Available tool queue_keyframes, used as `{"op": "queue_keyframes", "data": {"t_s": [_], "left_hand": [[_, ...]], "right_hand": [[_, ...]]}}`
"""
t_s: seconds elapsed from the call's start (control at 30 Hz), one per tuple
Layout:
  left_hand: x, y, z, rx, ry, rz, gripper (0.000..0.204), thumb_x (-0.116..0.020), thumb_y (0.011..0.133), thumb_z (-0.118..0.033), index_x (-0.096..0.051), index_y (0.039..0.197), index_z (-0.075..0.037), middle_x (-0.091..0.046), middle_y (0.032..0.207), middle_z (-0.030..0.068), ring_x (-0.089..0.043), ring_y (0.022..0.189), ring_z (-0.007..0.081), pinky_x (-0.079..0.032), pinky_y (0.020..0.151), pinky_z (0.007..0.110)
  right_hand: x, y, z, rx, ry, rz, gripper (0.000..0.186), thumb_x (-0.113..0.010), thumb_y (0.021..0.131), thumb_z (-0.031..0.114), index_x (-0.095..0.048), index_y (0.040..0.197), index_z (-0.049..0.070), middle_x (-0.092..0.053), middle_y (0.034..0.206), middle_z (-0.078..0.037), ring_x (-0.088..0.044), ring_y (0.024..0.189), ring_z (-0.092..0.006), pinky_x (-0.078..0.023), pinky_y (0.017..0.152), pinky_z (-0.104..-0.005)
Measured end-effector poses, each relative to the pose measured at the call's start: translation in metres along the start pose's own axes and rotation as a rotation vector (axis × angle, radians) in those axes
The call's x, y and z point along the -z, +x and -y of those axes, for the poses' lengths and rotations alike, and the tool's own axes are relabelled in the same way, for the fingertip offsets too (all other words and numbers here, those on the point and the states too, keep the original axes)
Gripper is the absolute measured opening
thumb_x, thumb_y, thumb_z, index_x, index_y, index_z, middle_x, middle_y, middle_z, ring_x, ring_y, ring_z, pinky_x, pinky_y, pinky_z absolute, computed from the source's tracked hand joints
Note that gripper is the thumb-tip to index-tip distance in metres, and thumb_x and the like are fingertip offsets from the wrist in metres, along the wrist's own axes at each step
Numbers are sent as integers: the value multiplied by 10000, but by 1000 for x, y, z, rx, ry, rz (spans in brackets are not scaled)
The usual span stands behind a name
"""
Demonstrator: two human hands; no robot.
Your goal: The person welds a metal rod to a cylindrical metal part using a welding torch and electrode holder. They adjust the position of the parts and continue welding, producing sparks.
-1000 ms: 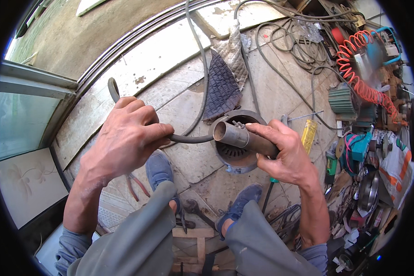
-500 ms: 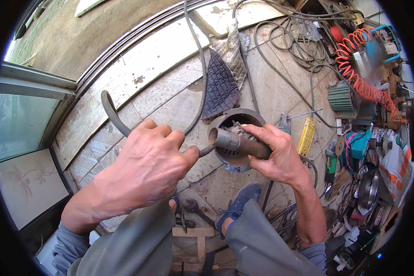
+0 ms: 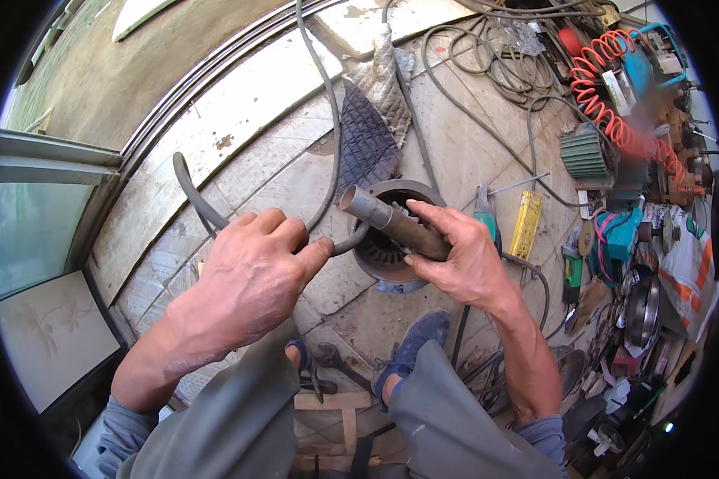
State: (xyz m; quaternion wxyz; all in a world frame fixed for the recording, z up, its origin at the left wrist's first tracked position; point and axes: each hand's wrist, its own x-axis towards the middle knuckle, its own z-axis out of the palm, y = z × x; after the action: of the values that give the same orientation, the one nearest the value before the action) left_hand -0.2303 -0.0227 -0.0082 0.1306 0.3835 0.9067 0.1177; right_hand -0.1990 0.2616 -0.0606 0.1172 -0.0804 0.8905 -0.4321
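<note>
My left hand [image 3: 252,259] is closed around a thick black cable [image 3: 193,191], one length looping up beyond my knuckles. On the other side the cable [image 3: 347,242] runs from my thumb to the round metal motor housing [image 3: 423,190]. My right hand [image 3: 463,255] grips a metal tube [image 3: 411,231], its lighter open end pointing up and left over the housing. Slots show inside the housing, which stands on the floor between my hands, partly hidden by the tube and fingers. Where the cable ends behind the tube, I cannot tell.
A quilted dark cloth [image 3: 367,136] lies beyond the housing. To the right are a teal-handled tool [image 3: 485,209], a yellow bar-shaped thing [image 3: 527,223] and a green finned motor [image 3: 585,156]. A wrench [image 3: 339,363] lies near my feet. Cables [image 3: 495,68] coil at the back.
My right hand has tilted the tube, so its open end sits higher over the housing's far rim. The cable stays in my left hand. The whole view has shifted slightly.
</note>
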Motion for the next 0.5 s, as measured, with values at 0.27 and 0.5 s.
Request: {"op": "queue_keyframes", "data": {"t_s": [0.27,0.5], "left_hand": [[-1,2,-5,31,15,-20,292,-742,843,-102,-709,1133,-85,-687,1042,101,-634,1038,290,-495,924,425],[0,11,-25,5,-89,-139,400,-817,755,-76,-696,1135,-50,-660,1089,113,-629,1054,310,-533,881,432]], "right_hand": [[22,-50,-17,-420,330,-221,382,-801,872,188,-661,1136,-50,-641,837,-43,-572,754,-121,-501,699,-302],[32,-71,-42,-201,31,-237,245,-763,827,31,-647,1032,-35,-610,830,-94,-609,728,-224,-493,675,-363]]}}
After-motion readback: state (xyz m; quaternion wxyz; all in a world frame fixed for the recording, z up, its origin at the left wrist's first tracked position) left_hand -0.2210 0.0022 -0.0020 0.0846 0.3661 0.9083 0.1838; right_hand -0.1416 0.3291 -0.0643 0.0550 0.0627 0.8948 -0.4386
